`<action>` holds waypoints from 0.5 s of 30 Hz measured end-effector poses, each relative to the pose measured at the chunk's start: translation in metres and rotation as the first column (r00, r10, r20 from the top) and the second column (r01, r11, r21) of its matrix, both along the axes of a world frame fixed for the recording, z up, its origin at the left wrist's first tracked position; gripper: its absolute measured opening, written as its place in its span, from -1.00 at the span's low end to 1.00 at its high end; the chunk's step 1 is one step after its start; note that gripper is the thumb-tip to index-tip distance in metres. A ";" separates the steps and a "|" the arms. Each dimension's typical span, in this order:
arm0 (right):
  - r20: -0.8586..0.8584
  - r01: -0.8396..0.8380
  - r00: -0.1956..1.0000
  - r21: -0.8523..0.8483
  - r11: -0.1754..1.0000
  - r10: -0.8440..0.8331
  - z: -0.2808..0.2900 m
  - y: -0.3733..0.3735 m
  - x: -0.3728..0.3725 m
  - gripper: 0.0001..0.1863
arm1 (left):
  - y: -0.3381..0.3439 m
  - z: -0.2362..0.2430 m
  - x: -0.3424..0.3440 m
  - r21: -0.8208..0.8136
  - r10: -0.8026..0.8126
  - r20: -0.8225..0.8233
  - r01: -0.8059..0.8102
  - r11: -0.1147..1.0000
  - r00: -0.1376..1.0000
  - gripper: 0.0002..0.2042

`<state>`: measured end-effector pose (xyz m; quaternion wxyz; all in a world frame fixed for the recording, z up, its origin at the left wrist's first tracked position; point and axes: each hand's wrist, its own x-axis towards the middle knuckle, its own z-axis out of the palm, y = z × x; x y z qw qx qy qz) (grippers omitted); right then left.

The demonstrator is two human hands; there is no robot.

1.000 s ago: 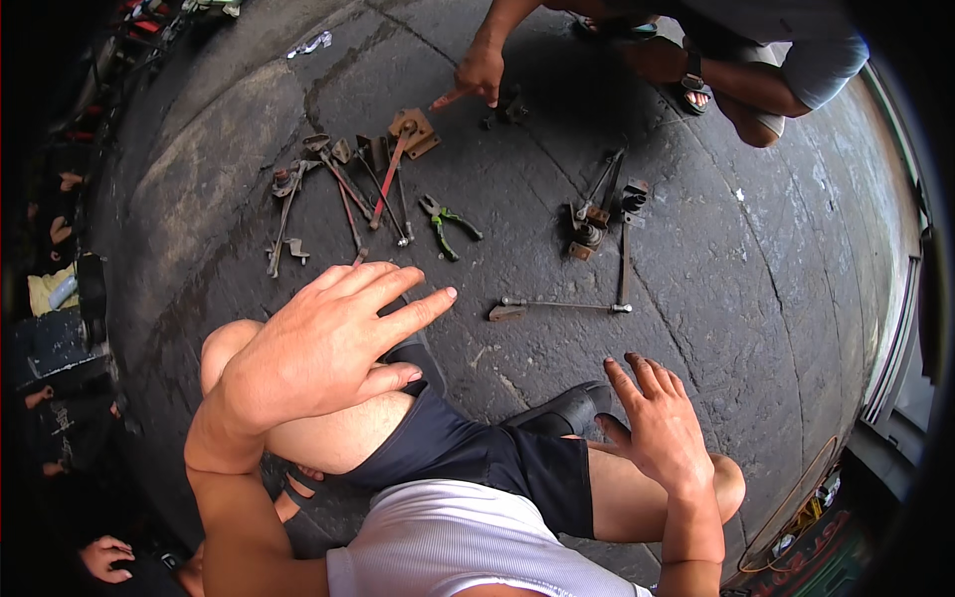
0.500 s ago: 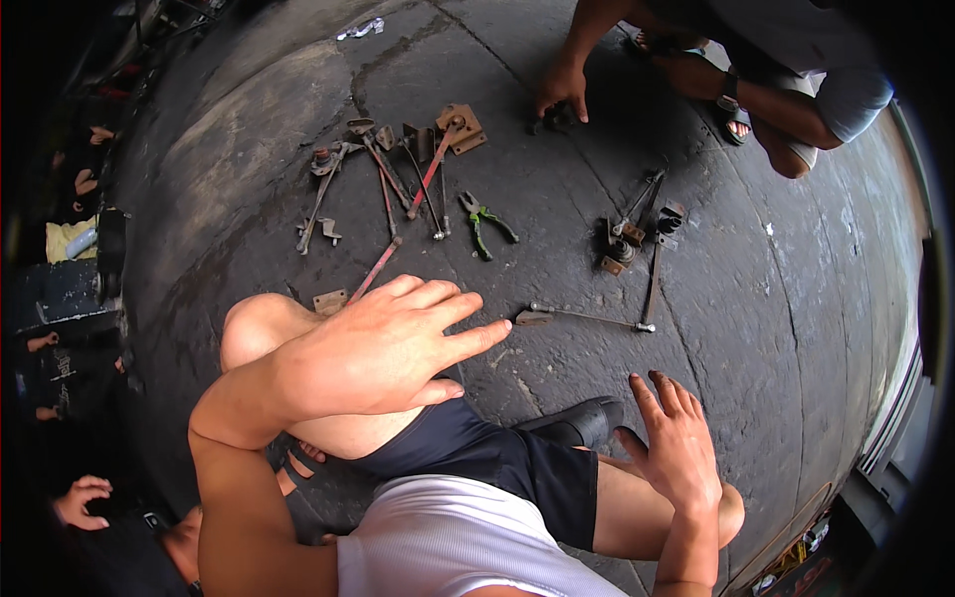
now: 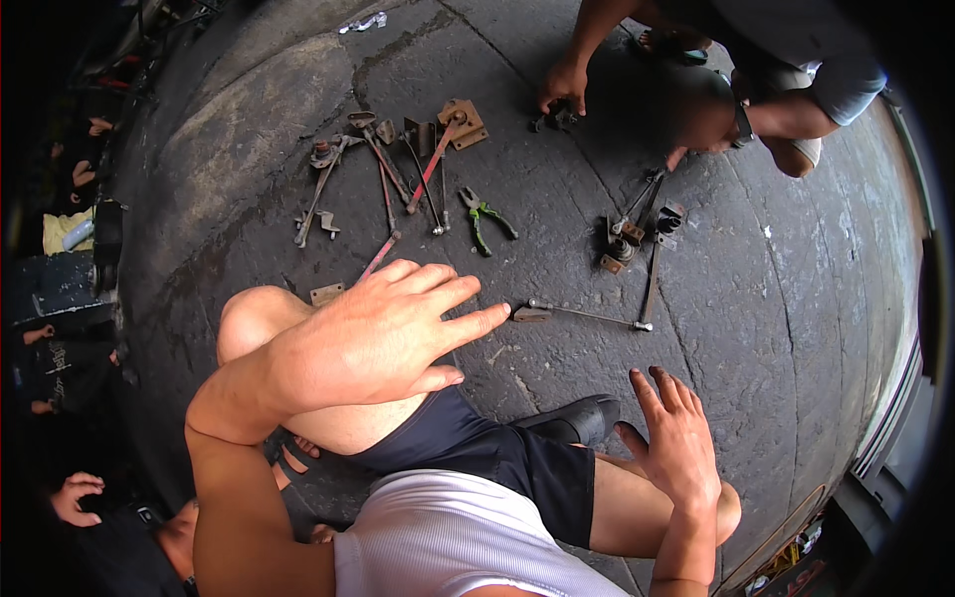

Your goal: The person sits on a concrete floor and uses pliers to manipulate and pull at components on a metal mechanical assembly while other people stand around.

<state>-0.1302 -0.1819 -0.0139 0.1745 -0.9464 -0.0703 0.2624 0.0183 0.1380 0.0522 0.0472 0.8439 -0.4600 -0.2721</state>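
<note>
My left hand (image 3: 383,333) is held over my bent knee, palm down, its fingers spread and nothing in it. Beyond its fingertips lies a thin metal rod (image 3: 587,315) with a small bracket at one end. My right hand (image 3: 676,433) hovers above my other knee, fingers apart and holding nothing. Farther off on the floor are green-handled pliers (image 3: 486,221). Left of them several rusty rods and brackets lie in a group, among them a red rod (image 3: 431,174) joined to a rusty square plate (image 3: 466,127).
At the far right a crouching person's hand (image 3: 565,84) touches a small dark part (image 3: 553,117). Another cluster of metal linkage parts (image 3: 625,244) lies nearer. The dark concrete floor (image 3: 806,249) has cracks. Other people's hands (image 3: 80,497) show at the left edge.
The crouching person's other hand has moved down toward the far end of the right-hand linkage parts. My own hands have hardly moved.
</note>
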 end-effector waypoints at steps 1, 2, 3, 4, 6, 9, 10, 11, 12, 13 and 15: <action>-0.015 0.007 1.000 -0.001 1.000 -0.007 0.001 0.000 0.000 -0.25 | 0.000 0.000 0.000 -0.010 -0.001 0.003 0.001 1.000 1.000 -0.32; -0.014 0.008 1.000 -0.003 1.000 -0.008 0.002 0.000 0.001 -0.25 | 0.000 0.001 0.000 -0.020 -0.001 0.006 0.002 1.000 1.000 -0.32; -0.013 0.007 1.000 -0.001 1.000 -0.007 0.002 0.000 0.001 -0.26 | 0.000 0.000 0.000 -0.019 0.000 0.006 0.000 1.000 1.000 -0.32; -0.011 0.007 1.000 0.000 1.000 -0.007 0.002 0.001 0.001 -0.26 | 0.001 0.000 0.000 -0.022 0.003 0.005 -0.003 1.000 1.000 -0.32; -0.011 0.004 1.000 0.001 1.000 -0.004 0.001 0.001 0.002 -0.26 | 0.001 0.000 -0.001 -0.028 0.005 0.003 -0.005 1.000 1.000 -0.32; -0.005 0.001 1.000 -0.004 1.000 -0.001 0.000 0.001 0.001 -0.26 | 0.000 0.001 0.000 -0.005 0.011 -0.011 -0.011 1.000 1.000 -0.32; 0.001 -0.001 1.000 -0.008 1.000 0.001 0.000 0.001 0.001 -0.27 | 0.000 0.001 0.000 -0.004 0.009 -0.011 -0.009 1.000 1.000 -0.32; 0.001 0.000 1.000 -0.009 1.000 0.000 0.001 0.001 0.001 -0.27 | 0.000 0.001 0.001 -0.002 0.008 -0.011 -0.008 1.000 1.000 -0.32; 0.002 0.001 1.000 -0.007 1.000 -0.001 0.001 0.001 0.001 -0.27 | 0.000 0.001 0.001 -0.001 0.008 -0.012 -0.008 1.000 1.000 -0.32; 0.004 0.001 1.000 -0.005 1.000 -0.001 0.001 0.001 0.001 -0.27 | 0.000 0.001 0.001 0.003 0.009 -0.013 -0.009 1.000 1.000 -0.32; 0.003 0.003 1.000 -0.003 1.000 -0.003 0.001 0.001 0.000 -0.27 | -0.001 0.000 0.001 0.008 0.009 -0.016 -0.009 1.000 1.000 -0.32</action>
